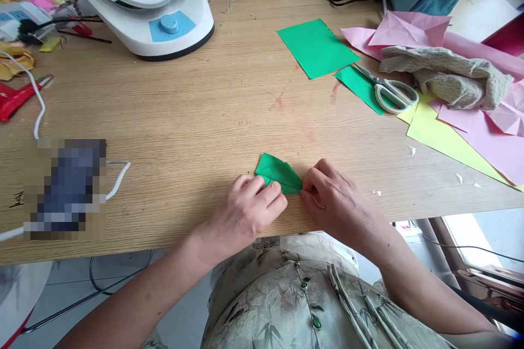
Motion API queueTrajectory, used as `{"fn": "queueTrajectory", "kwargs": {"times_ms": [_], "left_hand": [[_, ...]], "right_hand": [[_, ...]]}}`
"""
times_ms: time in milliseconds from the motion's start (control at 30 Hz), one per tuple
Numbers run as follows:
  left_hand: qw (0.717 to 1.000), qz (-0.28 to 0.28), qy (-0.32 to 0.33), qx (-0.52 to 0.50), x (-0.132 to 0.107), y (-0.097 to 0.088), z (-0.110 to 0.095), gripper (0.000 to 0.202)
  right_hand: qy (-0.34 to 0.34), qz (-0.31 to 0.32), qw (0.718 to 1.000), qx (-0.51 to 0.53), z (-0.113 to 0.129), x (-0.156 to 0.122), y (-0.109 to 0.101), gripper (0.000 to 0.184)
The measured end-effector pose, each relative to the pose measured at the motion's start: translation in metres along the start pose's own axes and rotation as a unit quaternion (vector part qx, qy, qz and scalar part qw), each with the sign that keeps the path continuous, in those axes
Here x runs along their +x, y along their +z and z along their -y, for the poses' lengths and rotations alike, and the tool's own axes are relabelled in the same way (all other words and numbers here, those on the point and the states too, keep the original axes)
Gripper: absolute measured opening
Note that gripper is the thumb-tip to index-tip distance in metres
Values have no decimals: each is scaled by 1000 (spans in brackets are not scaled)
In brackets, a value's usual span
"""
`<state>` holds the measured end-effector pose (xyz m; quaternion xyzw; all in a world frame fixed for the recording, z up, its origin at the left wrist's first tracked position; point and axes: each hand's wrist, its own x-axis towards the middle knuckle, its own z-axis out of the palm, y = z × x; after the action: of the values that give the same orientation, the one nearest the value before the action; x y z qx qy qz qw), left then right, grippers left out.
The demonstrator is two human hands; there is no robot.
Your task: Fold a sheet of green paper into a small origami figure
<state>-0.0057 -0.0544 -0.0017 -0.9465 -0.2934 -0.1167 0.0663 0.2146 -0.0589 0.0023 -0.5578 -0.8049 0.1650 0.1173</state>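
Note:
A small folded piece of green paper (279, 172) lies on the wooden table (196, 114) near its front edge. My left hand (245, 210) presses on the paper's left end with curled fingers. My right hand (333, 199) pinches its right end between thumb and fingers. Both hands rest on the table with the paper between them.
A flat green sheet (316, 46) and a green offcut lie farther back, with white-handled scissors (388, 90) on the offcut. Pink and yellow sheets (470, 136) and a grey cloth (450, 73) fill the right side. A white fan (155, 5) stands back left; a cabled phone (67, 188) lies left.

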Motion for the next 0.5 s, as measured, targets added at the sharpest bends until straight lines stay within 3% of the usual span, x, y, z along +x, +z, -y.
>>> {"fn": "queueTrajectory", "kwargs": {"times_ms": [233,333,500], "left_hand": [[1000,-12,21,-9,-12,1,-11,35],[1000,15,13,-10,-12,1,-12,40],[999,26,14,-18,-12,1,-12,45]], "right_hand": [[-10,-41,997,60,-11,-12,-4,15],[-77,-52,991,100,-19,-24,-3,11],[-200,-60,976,65,-29,-38,5,39]]}}
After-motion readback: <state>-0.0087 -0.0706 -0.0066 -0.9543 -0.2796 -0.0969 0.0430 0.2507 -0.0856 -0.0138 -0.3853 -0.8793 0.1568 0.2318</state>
